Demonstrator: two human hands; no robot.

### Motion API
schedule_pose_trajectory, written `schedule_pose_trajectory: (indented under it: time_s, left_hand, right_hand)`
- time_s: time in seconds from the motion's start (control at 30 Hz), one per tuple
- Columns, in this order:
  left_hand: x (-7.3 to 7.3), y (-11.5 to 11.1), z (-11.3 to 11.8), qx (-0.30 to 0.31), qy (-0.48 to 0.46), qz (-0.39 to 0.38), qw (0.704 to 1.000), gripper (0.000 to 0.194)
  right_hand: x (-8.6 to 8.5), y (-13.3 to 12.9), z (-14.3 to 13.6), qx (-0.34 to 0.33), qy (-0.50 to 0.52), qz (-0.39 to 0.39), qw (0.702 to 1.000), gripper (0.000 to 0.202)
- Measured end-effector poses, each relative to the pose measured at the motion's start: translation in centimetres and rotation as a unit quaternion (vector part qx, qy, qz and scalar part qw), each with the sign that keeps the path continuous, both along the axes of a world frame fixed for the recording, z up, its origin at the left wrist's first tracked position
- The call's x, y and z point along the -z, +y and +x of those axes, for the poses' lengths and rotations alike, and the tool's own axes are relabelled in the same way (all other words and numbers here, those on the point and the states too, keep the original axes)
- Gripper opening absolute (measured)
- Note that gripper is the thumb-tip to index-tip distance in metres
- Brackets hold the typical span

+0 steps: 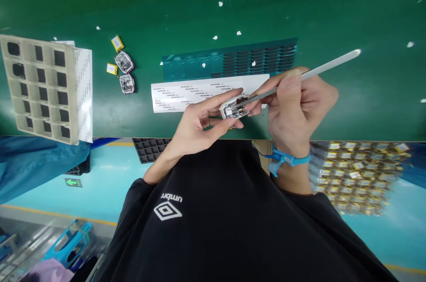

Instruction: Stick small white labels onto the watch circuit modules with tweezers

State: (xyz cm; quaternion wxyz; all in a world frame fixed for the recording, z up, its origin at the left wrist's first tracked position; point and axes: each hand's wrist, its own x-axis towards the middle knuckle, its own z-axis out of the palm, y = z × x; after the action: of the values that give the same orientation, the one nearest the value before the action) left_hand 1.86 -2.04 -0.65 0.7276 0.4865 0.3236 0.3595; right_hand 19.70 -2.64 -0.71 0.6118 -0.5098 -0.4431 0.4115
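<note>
Casing (234, 107) small, white, innards exposed; left hand (196, 124) fingers pinch it, right hand (296, 104) grips tweezers (299, 79).

A green worktop (349, 16) carries a beige compartment tray (40, 87) at nine o'clock on a white sheet (84, 91). Beside it lie two small devices (125, 73) with yellow packs (117, 43). At the centre lie a label sheet (186, 93) and a dark strip sheet (233, 60).
</note>
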Motion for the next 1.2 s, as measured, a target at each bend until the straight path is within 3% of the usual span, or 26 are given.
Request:
schedule_pose_trajectory:
  time_s: [0.37,0.53,0.63,0.73,0.8,0.93,1.2]
  left_hand:
    - [0.1,-0.3,0.3,-0.033,0.051,-0.032,0.998,0.04]
    - [0.4,-0.1,0.0,-0.065,0.12,0.042,0.99,0.036]
    - [0.9,0.9,-0.5,-0.085,0.216,0.166,0.958,0.029]
    - [2.1,1.6,-0.6,-0.094,0.336,0.294,0.89,0.025]
    - [3.2,1.7,-0.3,-0.093,0.38,0.334,0.858,0.028]
    - [4.9,1.3,0.3,-0.099,0.412,0.372,0.826,0.028]
    - [5.3,1.5,0.7,-0.087,0.444,0.384,0.805,0.031]
  right_hand:
    - [0.1,-0.8,-0.1,0.012,-0.116,-0.011,0.993,0.031]
    - [-0.1,0.4,1.4,0.093,-0.151,0.044,0.983,0.031]
    - [0.2,2.2,3.3,-0.037,-0.269,0.059,0.961,0.026]
    - [1.3,3.9,4.6,-0.135,-0.315,0.068,0.937,0.024]
    - [2.2,4.6,4.9,-0.146,-0.315,0.08,0.935,0.023]
    - [3.3,5.2,4.9,-0.168,-0.316,0.075,0.931,0.021]
    - [4.1,4.8,4.6,-0.16,-0.328,0.081,0.927,0.017]
